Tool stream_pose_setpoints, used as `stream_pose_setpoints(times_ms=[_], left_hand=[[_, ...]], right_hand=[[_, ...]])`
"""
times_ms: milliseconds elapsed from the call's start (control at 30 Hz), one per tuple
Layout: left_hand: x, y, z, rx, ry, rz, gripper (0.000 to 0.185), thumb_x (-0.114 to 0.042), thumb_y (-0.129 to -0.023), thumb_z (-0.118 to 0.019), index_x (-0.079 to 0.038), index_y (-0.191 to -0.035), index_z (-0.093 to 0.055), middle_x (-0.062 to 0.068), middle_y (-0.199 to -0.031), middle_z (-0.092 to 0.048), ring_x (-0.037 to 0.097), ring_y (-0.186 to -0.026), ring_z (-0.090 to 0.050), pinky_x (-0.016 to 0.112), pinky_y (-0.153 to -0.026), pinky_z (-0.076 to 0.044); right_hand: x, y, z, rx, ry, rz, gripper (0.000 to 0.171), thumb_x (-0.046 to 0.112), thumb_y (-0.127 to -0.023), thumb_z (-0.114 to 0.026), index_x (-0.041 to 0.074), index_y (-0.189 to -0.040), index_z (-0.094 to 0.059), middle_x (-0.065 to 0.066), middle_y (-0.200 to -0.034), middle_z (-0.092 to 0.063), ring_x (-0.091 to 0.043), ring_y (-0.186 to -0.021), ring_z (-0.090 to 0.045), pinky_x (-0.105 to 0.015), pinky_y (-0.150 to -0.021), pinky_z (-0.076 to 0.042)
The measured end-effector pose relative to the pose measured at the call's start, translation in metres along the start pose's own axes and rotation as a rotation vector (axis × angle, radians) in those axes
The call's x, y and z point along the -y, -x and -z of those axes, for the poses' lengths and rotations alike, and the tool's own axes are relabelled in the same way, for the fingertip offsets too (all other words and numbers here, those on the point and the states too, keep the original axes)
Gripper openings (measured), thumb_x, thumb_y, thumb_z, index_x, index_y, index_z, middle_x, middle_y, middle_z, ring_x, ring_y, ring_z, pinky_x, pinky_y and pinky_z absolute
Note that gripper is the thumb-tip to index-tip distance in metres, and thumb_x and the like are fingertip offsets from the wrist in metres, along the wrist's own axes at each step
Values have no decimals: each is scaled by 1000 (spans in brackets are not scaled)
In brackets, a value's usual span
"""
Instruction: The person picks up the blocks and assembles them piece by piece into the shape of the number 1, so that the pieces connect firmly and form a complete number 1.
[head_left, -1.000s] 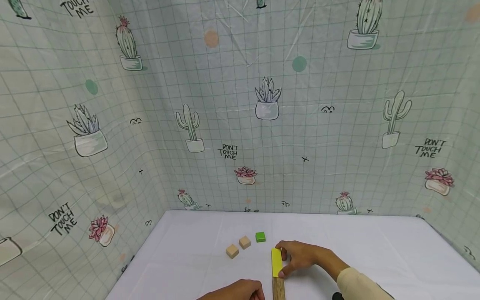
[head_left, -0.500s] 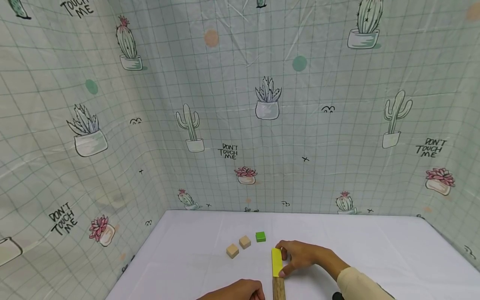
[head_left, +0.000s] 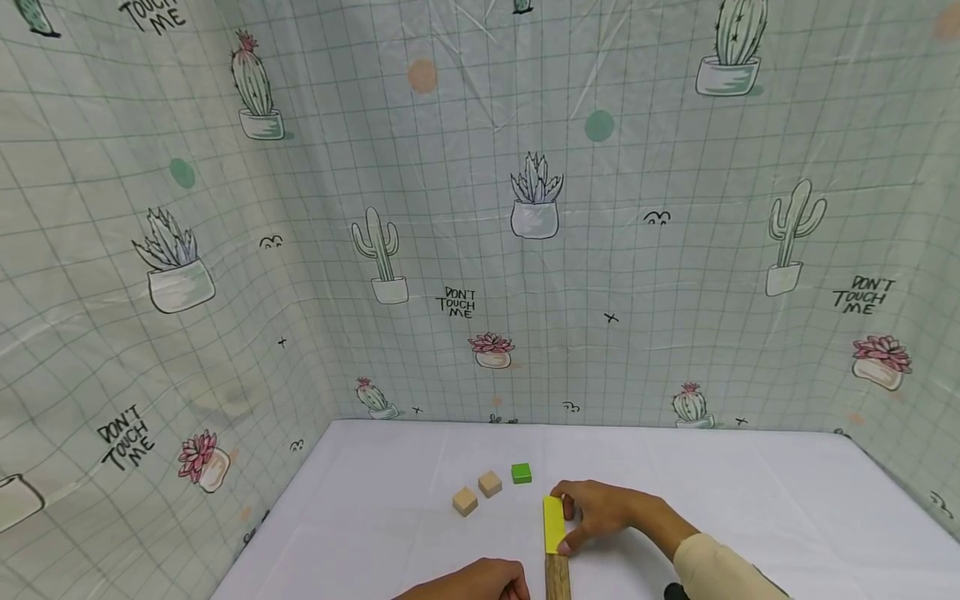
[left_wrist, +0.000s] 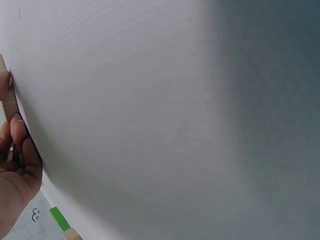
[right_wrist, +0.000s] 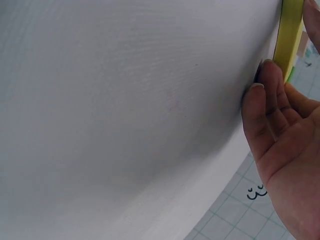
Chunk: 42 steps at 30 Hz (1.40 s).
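Yellow bar [head_left: 552,524] lies flat on the white worktop [head_left: 750,492], near its front edge, long axis running from 12 to 6 o'clock — away from the person and back toward them. At its near end it meets a brown wooden bar [head_left: 557,578], end to end in one line; whether the two touch cannot be told.

Right hand [head_left: 600,510] sits at the yellow bar's 3 o'clock side, fingers curled round its far end and thumb against its near end, so the grip spans the bar's length. The right wrist view shows fingertips [right_wrist: 265,90] pressed against the bar's yellow edge [right_wrist: 290,35].

Left hand [head_left: 480,582] is at the bottom of the head view, at about 8 o'clock from the yellow bar, just beside the wooden bar. In the left wrist view its fingers [left_wrist: 17,132] pinch the wooden bar's edge [left_wrist: 9,102].

So the right hand is nearer the yellow bar — the left is on its brown neighbour.

Well apart at 10 to 11 o'clock stand two tan cubes [head_left: 465,501] [head_left: 490,484] and a green cube [head_left: 521,473].
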<state>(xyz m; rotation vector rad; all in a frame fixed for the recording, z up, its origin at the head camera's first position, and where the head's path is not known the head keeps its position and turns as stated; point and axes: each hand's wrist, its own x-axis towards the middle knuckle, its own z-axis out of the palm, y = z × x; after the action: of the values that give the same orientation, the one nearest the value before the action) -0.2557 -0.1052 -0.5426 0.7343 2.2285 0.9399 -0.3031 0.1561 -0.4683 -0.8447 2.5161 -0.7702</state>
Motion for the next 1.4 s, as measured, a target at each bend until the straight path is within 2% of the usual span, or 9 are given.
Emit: stream_pose_setpoints(times_ms=[267, 500, 600, 700, 833, 933, 1000, 1200, 1400], left_hand=[[-4, 6, 2, 5, 65, 25, 8, -13, -90, -74, -13, -92, -66, -7, -76, -61, 3, -69, -54, 18, -66, -47], [-50, 34, 9, -22, 4, 50, 5, -6, -92, -70, -8, -91, -65, -8, -74, -58, 1, -68, -52, 17, -67, -47], [-56, 37, 10, -17, -1, 64, 6, -5, -92, -70, -8, -91, -65, -7, -74, -58, 2, -67, -52, 17, -66, -47], [-42, 29, 9, -1, -4, 69, 6, -7, -93, -70, -11, -91, -65, -7, -75, -58, 2, -68, -53, 18, -67, -47], [-5, 8, 5, 25, 22, 47, 6, -15, -93, -72, -14, -93, -65, -7, -79, -60, 3, -71, -54, 19, -68, -48], [14, -4, 5, 46, 40, 31, 9, -20, -92, -73, -17, -94, -65, -7, -81, -61, 4, -72, -55, 21, -69, -48], [17, -7, 5, 49, 34, 30, 9, -22, -92, -73, -18, -94, -65, -7, -82, -62, 5, -72, -55, 21, -68, -49], [9, -2, 6, 47, 46, 39, 10, -21, -93, -73, -15, -95, -65, -6, -82, -62, 5, -72, -55, 21, -68, -48], [17, -7, 7, 66, 56, 32, 10, -22, -93, -73, -17, -95, -65, -6, -83, -62, 5, -72, -55, 22, -68, -48]], right_hand=[[-1, -1, -1, -5, -10, -1, 68, 34, -78, -85, 6, -132, -55, 5, -97, -60, -10, -85, -52, -29, -79, -44], [-3, -3, -3, -19, -27, -33, 66, 40, -81, -80, 8, -133, -56, 6, -94, -59, -13, -88, -52, -34, -81, -44], [-3, -4, -2, -18, -38, -38, 66, 41, -83, -79, 8, -134, -55, 6, -94, -60, -13, -88, -53, -35, -81, -45], [-4, -4, -1, -26, -38, -25, 66, 41, -84, -78, 6, -135, -55, 6, -93, -60, -12, -87, -53, -33, -79, -45], [-4, -5, 3, -54, -32, -13, 65, 39, -84, -77, 4, -134, -55, 5, -92, -61, -13, -84, -53, -31, -75, -43], [-4, -6, 5, -77, -30, -10, 64, 38, -85, -77, 2, -133, -56, 5, -90, -62, -14, -84, -53, -32, -76, -43], [-5, -8, 7, -92, -27, -10, 63, 38, -85, -77, 1, -132, -57, 5, -90, -62, -14, -85, -53, -33, -76, -44], [-12, -18, 9, -134, -33, -5, 56, 35, -87, -74, 0, -129, -60, 2, -89, -63, -14, -79, -56, -31, -69, -46], [-16, -27, 11, -149, -52, 11, 51, 32, -89, -73, -1, -127, -61, -2, -91, -64, -15, -73, -58, -29, -62, -48]])
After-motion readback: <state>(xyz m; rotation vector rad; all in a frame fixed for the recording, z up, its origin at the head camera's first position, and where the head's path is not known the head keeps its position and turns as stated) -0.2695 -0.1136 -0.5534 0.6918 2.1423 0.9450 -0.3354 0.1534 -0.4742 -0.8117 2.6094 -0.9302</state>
